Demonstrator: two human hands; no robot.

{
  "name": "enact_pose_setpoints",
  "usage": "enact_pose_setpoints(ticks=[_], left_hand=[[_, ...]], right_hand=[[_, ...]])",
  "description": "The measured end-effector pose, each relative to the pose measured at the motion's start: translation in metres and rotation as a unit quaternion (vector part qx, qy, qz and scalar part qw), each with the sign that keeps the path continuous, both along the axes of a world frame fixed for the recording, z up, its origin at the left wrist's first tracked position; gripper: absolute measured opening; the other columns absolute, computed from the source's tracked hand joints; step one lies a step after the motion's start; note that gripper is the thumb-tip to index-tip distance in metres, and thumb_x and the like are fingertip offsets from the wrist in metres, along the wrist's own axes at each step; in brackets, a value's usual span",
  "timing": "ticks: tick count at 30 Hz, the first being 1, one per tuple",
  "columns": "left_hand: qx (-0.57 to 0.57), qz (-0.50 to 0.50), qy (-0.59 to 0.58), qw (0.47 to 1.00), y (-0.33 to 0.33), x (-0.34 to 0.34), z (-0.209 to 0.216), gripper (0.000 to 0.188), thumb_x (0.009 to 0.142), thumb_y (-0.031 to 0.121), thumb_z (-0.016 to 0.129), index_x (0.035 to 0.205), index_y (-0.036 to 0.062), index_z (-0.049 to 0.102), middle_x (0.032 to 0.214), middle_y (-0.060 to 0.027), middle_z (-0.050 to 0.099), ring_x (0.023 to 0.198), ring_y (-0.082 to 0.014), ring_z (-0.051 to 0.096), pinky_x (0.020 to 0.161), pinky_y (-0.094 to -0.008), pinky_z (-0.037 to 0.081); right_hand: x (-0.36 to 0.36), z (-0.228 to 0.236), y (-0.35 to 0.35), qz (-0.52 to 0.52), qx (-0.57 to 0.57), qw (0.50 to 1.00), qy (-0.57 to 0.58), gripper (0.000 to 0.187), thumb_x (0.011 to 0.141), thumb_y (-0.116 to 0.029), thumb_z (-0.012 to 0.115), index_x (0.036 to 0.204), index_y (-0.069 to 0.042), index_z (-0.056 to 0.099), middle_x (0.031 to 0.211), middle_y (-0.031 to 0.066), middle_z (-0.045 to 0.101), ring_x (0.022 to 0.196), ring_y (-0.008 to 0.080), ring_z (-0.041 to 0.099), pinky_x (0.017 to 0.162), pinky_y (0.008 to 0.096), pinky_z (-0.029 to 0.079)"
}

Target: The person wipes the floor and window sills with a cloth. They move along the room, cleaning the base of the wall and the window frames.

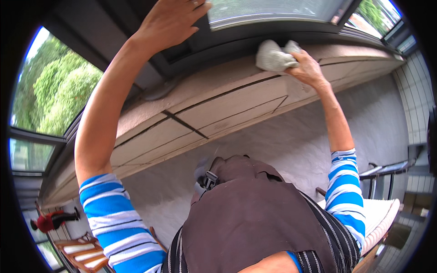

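Note:
My right hand is closed around a bunched pale grey cloth. The cloth lies at the back of the beige ledge, close against the dark window frame. Raised to the upper left, my left hand is at the dark frame beside a window pane. Its fingers are stretched out and hold nothing, with a ring on one of them. The picture's top edge cuts off part of this hand; whether the palm touches the frame I cannot tell.
Below the ledge runs a grey floor. A wooden chair stands at the lower left, and a person in red is farther off there. A cushioned seat is at my right. Green trees show through the left window.

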State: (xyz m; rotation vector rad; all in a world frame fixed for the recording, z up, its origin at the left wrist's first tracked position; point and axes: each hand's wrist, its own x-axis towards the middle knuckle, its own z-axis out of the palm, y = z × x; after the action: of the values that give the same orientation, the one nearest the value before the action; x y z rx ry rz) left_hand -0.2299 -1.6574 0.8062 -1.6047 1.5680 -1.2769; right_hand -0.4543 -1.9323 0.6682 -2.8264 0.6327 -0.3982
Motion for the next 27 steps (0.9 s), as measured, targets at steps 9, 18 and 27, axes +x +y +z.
enact_pose_setpoints(ticks=[9, 18, 27], left_hand=[[-0.107, -0.127, 0.105, 0.980, -0.024, 0.019, -0.024, 0.029, 0.084, 0.016, 0.066, 0.111, 0.0084, 0.061, 0.124, -0.0036, 0.058, 0.130, -0.0179, 0.047, 0.117, -0.0557, 0.024], [-0.171, -0.116, 0.097, 0.974, -0.033, 0.028, -0.043, 0.014, 0.090, 0.017, 0.065, 0.104, 0.0144, 0.061, 0.121, 0.0009, 0.058, 0.127, -0.0161, 0.050, 0.116, -0.0549, 0.024], [-0.168, -0.119, 0.090, 0.974, -0.036, 0.028, -0.044, 0.014, 0.090, 0.014, 0.064, 0.103, 0.0142, 0.059, 0.119, -0.0013, 0.055, 0.126, -0.0212, 0.050, 0.115, -0.0600, 0.022]], right_hand=[[0.118, -0.001, 0.131, 0.359, -0.243, 0.870, -0.235, 0.024, 0.073, -0.022, 0.070, 0.094, -0.033, 0.069, 0.113, 0.0024, 0.053, 0.098, 0.0250, 0.053, 0.079, 0.0367, 0.046], [0.068, -0.038, -0.106, 0.089, -0.431, 0.864, -0.244, 0.024, 0.077, -0.025, 0.067, 0.100, -0.015, 0.067, 0.111, 0.0002, 0.060, 0.091, 0.0208, 0.058, 0.074, 0.0369, 0.048], [-0.007, -0.015, -0.253, -0.374, -0.017, 0.882, -0.286, 0.049, 0.076, -0.028, 0.061, 0.125, -0.031, 0.064, 0.119, 0.0186, 0.061, 0.114, 0.0361, 0.057, 0.096, 0.0444, 0.048]])
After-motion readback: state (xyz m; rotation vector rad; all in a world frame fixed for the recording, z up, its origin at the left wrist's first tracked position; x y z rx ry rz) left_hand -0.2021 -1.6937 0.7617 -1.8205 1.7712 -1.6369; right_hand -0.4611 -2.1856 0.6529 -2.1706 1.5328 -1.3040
